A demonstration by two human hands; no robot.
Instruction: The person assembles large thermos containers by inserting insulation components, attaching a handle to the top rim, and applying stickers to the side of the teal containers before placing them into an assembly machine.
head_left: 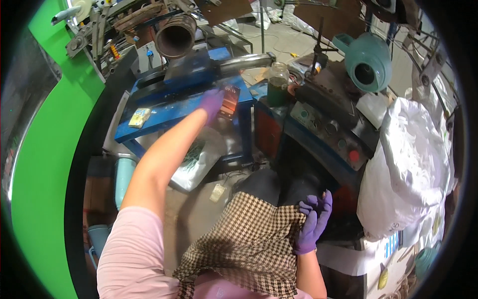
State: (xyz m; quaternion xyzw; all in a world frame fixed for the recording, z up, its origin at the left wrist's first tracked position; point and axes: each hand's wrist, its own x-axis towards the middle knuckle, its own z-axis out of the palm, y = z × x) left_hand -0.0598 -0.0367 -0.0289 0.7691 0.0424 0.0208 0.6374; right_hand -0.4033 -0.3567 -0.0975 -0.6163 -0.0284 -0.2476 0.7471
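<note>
While the left arm stretches forward over the blue machine table (164, 112), the gloved left hand (213, 102) closes around a small flat reddish-orange packet (229, 101) at the table's right end. The packet stands roughly upright in the grip, its long axis running away from the person, its far edge just short of the metal tube (246, 61) that crosses the back of the table. The left hand is plainly the nearer one — the right hand (314, 222) is well apart from the table, low by the person's lap, fingers loosely curled against the checked cloth (244, 239) and holding nothing I can make out.

To the left along the table lies a small yellow block (139, 117), with bare blue surface between it and the packet. Past the table's right edge stands a dark-filled glass jar (278, 82) — close to the packet on that side. Further right of the table, a control panel (331, 132) and a bulging white bag (413, 169) crowd the space.
</note>
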